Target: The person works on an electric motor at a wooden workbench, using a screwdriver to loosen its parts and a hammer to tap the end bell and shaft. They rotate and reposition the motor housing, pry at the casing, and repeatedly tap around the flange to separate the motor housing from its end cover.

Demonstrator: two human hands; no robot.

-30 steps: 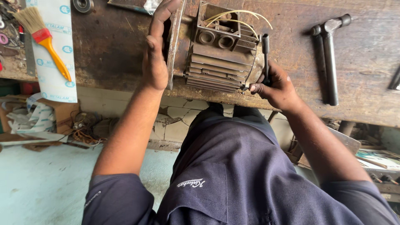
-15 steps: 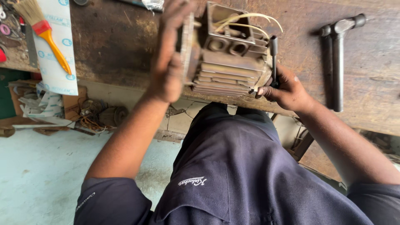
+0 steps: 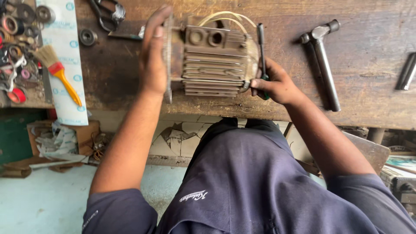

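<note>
A grey finned electric motor housing (image 3: 212,63) lies on its side at the front edge of a worn wooden workbench (image 3: 368,86), with pale wires looping out behind it. My left hand (image 3: 152,56) lies flat, fingers together, against the flange on the motor's left end. My right hand (image 3: 274,84) grips a dark-shafted screwdriver (image 3: 261,41) with a green handle at the motor's right end; its shaft points away from me.
A hammer (image 3: 323,60) and a dark metal bar lie right of the motor, another bar (image 3: 407,71) at far right. A yellow-handled paintbrush (image 3: 58,71) rests on a white paper strip. Bearings (image 3: 88,37), tape rolls and pliers (image 3: 106,13) sit at left.
The view has shifted so the bench sits lower. My left hand has opened from a grip on the flange to a flat palm against it. My right hand stays on the screwdriver.
</note>
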